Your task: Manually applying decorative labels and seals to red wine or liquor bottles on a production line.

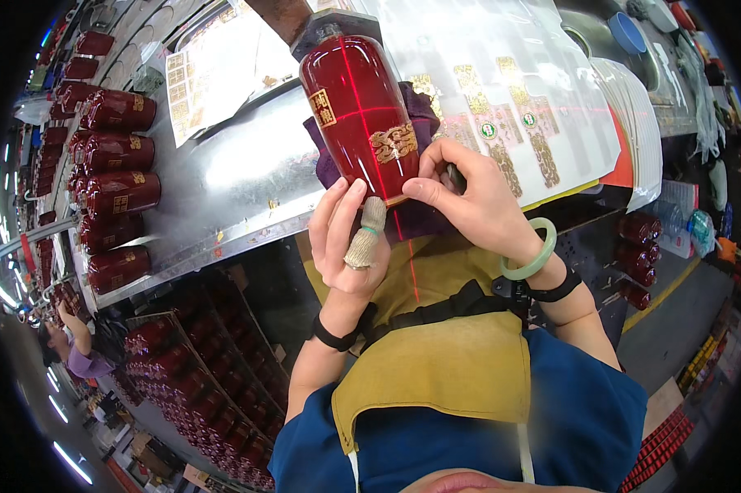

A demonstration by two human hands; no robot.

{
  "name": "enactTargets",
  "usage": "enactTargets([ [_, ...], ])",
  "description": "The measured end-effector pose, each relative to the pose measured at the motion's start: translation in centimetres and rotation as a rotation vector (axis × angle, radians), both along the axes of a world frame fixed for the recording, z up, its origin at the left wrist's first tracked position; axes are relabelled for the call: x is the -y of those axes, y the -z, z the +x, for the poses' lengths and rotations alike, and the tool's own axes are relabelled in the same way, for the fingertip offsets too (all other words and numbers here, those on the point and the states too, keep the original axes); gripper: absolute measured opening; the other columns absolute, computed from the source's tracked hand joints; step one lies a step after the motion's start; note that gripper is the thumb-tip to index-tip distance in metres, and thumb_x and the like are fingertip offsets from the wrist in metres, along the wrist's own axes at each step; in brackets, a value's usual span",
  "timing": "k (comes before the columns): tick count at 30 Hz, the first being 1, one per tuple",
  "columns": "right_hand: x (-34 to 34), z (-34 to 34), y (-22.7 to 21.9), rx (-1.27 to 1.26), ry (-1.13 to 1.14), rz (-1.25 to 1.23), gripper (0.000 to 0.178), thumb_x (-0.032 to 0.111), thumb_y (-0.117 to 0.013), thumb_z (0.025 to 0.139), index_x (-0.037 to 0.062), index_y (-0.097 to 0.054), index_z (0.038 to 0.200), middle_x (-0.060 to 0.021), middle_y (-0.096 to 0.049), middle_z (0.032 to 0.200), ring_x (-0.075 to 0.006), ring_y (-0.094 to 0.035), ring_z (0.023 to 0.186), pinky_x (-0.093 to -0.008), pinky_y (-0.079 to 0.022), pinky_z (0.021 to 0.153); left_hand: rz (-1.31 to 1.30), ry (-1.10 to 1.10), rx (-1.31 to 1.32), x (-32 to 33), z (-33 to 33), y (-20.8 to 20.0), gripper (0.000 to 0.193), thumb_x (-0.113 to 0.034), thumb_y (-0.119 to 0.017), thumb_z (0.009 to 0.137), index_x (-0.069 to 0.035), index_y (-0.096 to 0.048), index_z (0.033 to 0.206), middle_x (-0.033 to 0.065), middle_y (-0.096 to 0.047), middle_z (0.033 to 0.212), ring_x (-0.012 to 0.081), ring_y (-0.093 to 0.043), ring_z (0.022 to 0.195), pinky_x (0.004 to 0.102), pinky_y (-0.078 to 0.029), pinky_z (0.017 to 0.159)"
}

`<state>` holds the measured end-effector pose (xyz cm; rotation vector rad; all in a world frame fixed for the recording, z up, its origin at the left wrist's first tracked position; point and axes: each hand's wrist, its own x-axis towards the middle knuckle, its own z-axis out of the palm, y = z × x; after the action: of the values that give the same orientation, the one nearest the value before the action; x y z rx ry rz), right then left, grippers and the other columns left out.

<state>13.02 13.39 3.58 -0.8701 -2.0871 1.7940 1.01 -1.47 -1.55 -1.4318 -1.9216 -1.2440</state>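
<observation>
A glossy red bottle (355,107) with gold decals lies on a dark purple cloth (324,156), its neck pointing away from me and its base toward me. My left hand (347,246) is at the base, fingertips against its left edge. A wrapped fabric finger cover (366,237) is on one digit of that hand and sits just in front of the base. At the lower right side of the bottle, my right hand (469,195) has thumb and forefinger bent together close to the glass. A small dark object (455,176), mostly hidden, is within its curled fingers. Red laser lines cross the bottle.
Gold and pink decal sheets (502,123) lie on the white surface to the right, and another decal sheet (214,74) lies at back left. Several red bottles (120,193) stand along the metal table's left. More bottles (198,386) fill racks below. A person (83,349) is at far left.
</observation>
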Motion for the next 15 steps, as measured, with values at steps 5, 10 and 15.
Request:
enactTargets([
  [5, 0.1, 0.0, 0.2, -0.020, 0.016, -0.060, 0.026, 0.023, -0.079, 0.092, 0.0008, -0.066, 0.091, -0.0037, -0.060, 0.072, -0.0094, -0.051, 0.068, -0.0284, -0.043, 0.063, -0.073, 0.001, -0.029, 0.1, 0.3, 0.1, 0.039, 0.011, -0.075, 0.082, 0.008, -0.065, 0.119, 0.0168, -0.069, 0.123, 0.0366, -0.066, 0.116, 0.0439, -0.056, 0.098],
  [10, -0.3, 0.6, 0.6, -0.059, 0.009, -0.162, 0.026, 0.026, -0.071, 0.099, 0.0011, -0.066, 0.103, -0.0005, -0.062, 0.086, -0.0096, -0.054, 0.080, -0.0275, -0.046, 0.073, -0.174, -0.041, -0.132, 0.3, 1.1, 0.6, 0.041, 0.006, -0.075, 0.082, 0.005, -0.064, 0.122, 0.0182, -0.061, 0.132, 0.0376, -0.059, 0.121, 0.0456, -0.052, 0.101],
  [15, -0.3, 2.0, 1.2, -0.273, 0.107, -0.174, 0.023, 0.013, -0.050, 0.106, -0.0010, -0.055, 0.124, -0.0064, -0.057, 0.115, -0.0111, -0.050, 0.111, -0.0280, -0.041, 0.100, -0.207, -0.066, -0.137, 0.2, 1.7, 1.1, 0.048, -0.001, -0.077, 0.083, -0.015, -0.067, 0.127, 0.0231, -0.055, 0.135, 0.0407, -0.055, 0.121, 0.0477, -0.052, 0.097],
])
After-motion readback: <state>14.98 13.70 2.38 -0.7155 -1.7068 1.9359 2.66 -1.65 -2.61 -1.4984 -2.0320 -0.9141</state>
